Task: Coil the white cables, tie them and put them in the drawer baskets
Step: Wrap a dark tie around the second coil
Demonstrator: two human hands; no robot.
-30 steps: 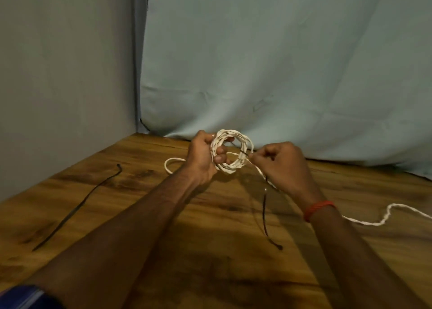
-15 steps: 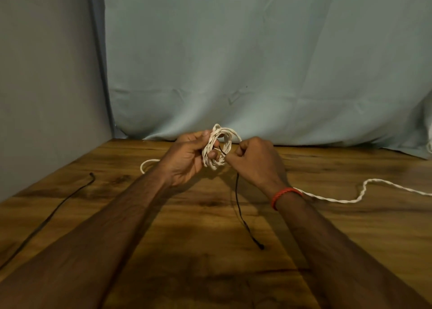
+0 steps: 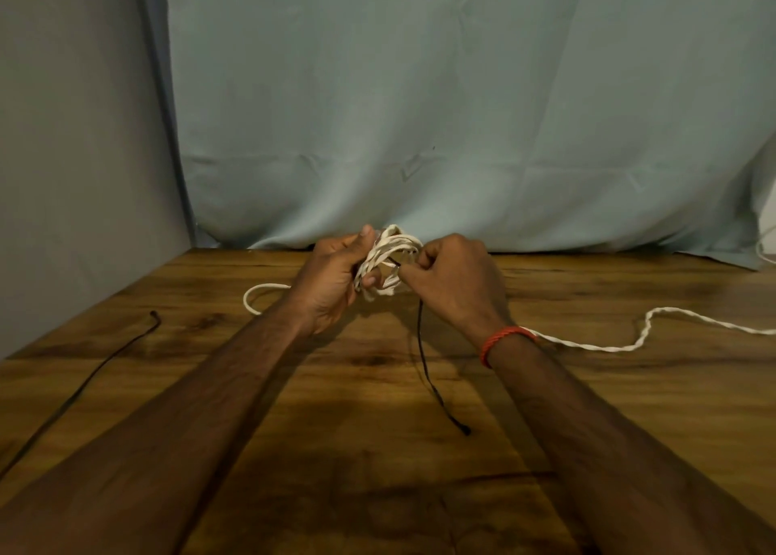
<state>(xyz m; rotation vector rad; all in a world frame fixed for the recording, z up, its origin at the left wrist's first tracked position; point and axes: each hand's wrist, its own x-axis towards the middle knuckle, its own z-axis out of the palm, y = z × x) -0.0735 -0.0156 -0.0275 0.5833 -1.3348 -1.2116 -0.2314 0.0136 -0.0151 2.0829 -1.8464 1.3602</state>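
- Now, L hand (image 3: 331, 279) gripped white cable coil (image 3: 388, 252), frame centre, over worktop (image 3: 378, 470).
- R hand (image 3: 455, 288) pinched black tie (image 3: 421, 340) against coil; tie hung toward lower centre.
- Loose cable tail (image 3: 596, 347) lay centre-right.

Both hands, left (image 3: 331, 283) and right (image 3: 451, 285), grip a white cable coil (image 3: 388, 256) above the wooden table (image 3: 378, 449).

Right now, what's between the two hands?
In the head view: the coiled white cable in the left hand, and a black tie the right hand pinches.
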